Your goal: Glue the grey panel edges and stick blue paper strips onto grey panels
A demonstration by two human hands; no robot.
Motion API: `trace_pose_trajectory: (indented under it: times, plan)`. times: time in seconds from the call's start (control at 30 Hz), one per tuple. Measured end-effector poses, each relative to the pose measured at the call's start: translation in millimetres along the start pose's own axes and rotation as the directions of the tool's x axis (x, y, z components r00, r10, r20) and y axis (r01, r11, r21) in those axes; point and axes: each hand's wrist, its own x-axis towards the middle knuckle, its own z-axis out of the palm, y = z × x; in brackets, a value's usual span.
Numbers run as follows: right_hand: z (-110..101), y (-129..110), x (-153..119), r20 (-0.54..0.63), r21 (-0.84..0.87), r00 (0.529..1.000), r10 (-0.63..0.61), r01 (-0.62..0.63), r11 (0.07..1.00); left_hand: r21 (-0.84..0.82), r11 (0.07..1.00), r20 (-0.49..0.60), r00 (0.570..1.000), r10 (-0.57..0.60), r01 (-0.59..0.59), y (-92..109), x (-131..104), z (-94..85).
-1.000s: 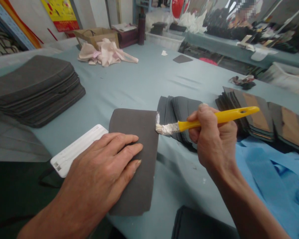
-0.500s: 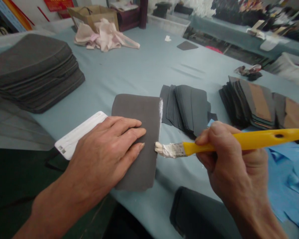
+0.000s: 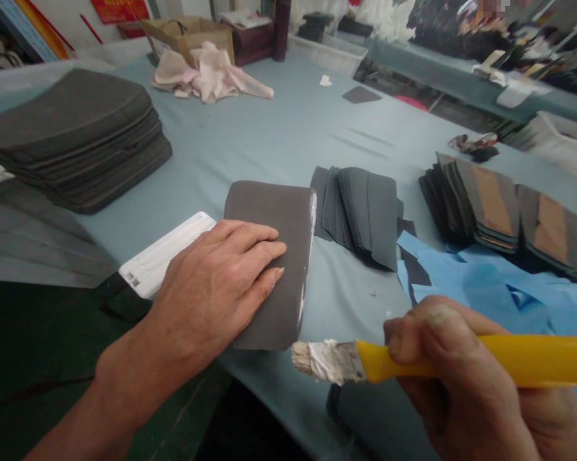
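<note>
The fingers of the right hand (image 3: 465,378) clench the yellow handle of a paintbrush (image 3: 371,362); its bristles, coated in white paste, sit just beside the near right corner of a dark grey panel (image 3: 294,298), though whether they touch it I cannot tell; the left hand (image 3: 211,275) lies flat on that panel, fingers extended and grasping nothing; a white streak runs down the panel's right edge; the panel rests at the near edge of the counter (image 3: 269,141), with a white case (image 3: 166,253) on its left and fanned grey pieces (image 3: 372,208) on its right; farther right lies blue fabric (image 3: 490,282); a thick dark pile (image 3: 72,134) stands far left.
</note>
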Motion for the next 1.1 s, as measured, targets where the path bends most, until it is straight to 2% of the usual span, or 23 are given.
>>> trace_pose_trajectory:
  times: [0.13,0.33,0.7,1.1]
  plan:
    - [9.0,4.7,8.4,0.002,0.018,1.0,0.027,-0.027,0.999,-0.002,1.0,-0.014,1.0,0.009,-0.009,-0.5,-0.3,0.5]
    - [13.6,14.6,26.7,-0.019,-0.027,0.996,-0.082,0.082,0.996,-0.014,1.0,-0.041,0.999,0.024,-0.025,-1.7,-1.4,2.8]
    - [21.4,26.1,62.0,-0.076,-0.023,0.986,-0.15,0.148,0.989,0.002,0.999,-0.077,0.996,0.042,-0.042,-3.3,-1.8,5.3]
    - [34.5,36.3,124.7,-0.213,-0.129,0.917,-0.337,0.315,0.94,0.019,0.999,-0.065,0.997,0.037,-0.036,-4.1,-2.5,5.5]
